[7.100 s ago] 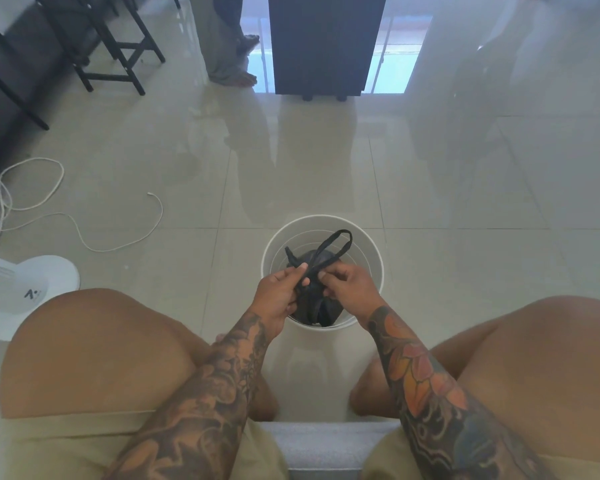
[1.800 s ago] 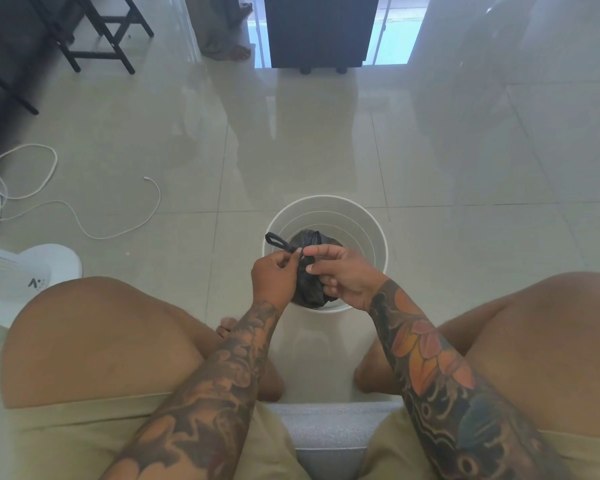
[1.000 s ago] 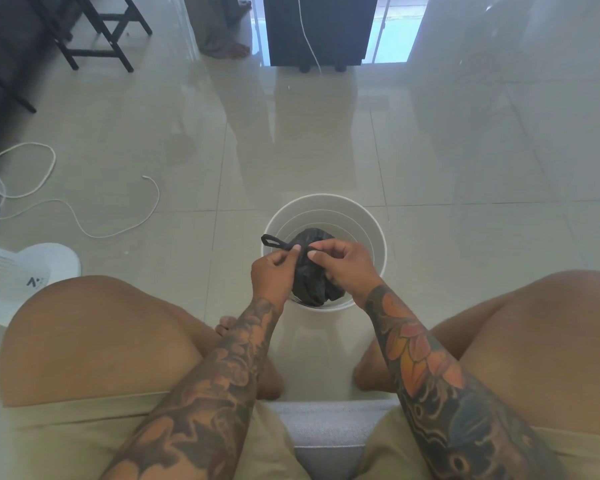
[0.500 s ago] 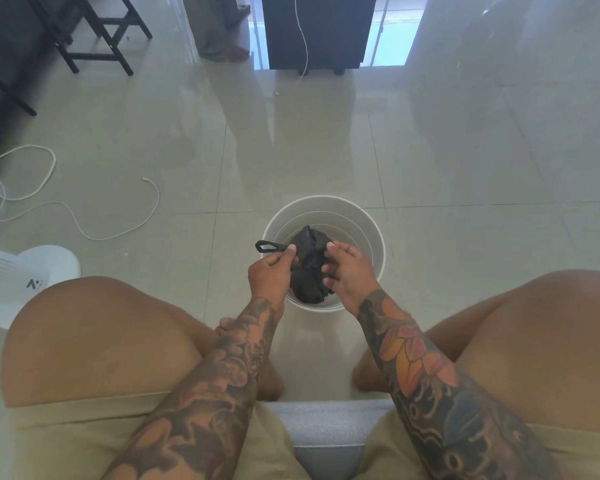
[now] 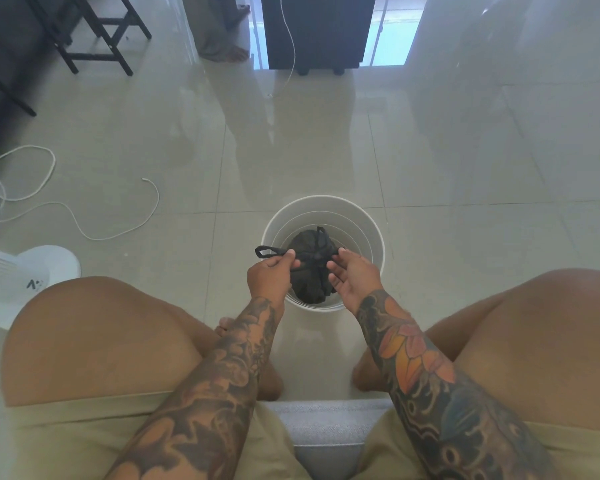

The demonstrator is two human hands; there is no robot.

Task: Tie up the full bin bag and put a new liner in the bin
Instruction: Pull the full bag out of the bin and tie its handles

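On the left floor edge stands a white fan [image 5: 32, 282]; my left hand [image 5: 269, 277] pinches one handle loop [image 5: 271, 251] of the black bin bag [image 5: 310, 268]; the bag sits inside the white bin [image 5: 374, 233], between my knees; my right hand [image 5: 352, 278] pinches the other strap with thumb and forefinger, other fingers relaxed.

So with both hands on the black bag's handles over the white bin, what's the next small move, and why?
Probably pull the two handles apart to cinch the knot. The left hand pinches one handle loop out to the side, and the right hand pinches the strand at the crossing on top of the black bag, which sits inside the white bin. The tie looks loose.
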